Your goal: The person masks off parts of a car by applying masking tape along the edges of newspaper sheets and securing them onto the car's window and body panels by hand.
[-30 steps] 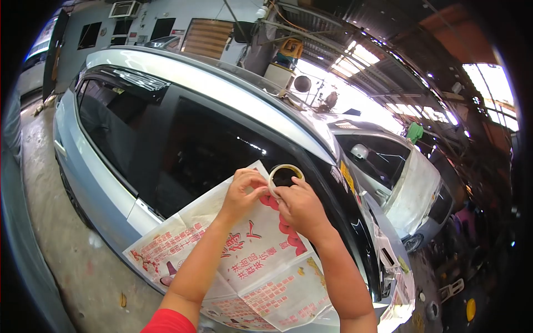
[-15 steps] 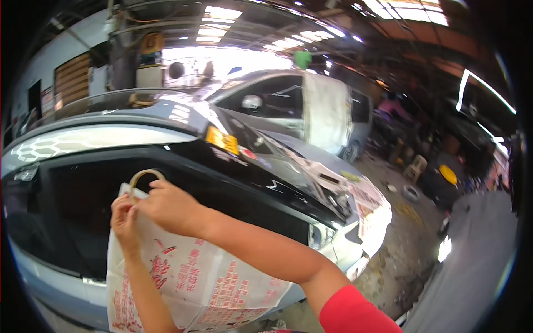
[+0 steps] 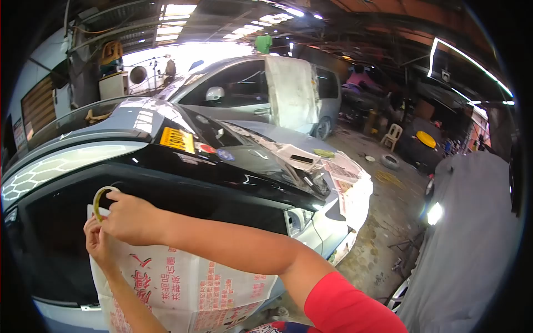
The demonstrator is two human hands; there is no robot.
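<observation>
The tape roll [image 3: 97, 204] is held up on edge at the upper left corner of the printed paper sheet [image 3: 191, 280]. Its right side is gripped by the right hand [image 3: 133, 220], fingers curled closed; just below, the sheet's corner is pinched by the left hand [image 3: 100, 244]. The sheet is draped downward and rightward before the car's dark side window [image 3: 55, 244].

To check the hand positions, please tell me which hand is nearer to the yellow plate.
Right. The right hand, gripping the tape roll, is below and left of the yellow plate in view; the left hand is farther left and lower.
</observation>
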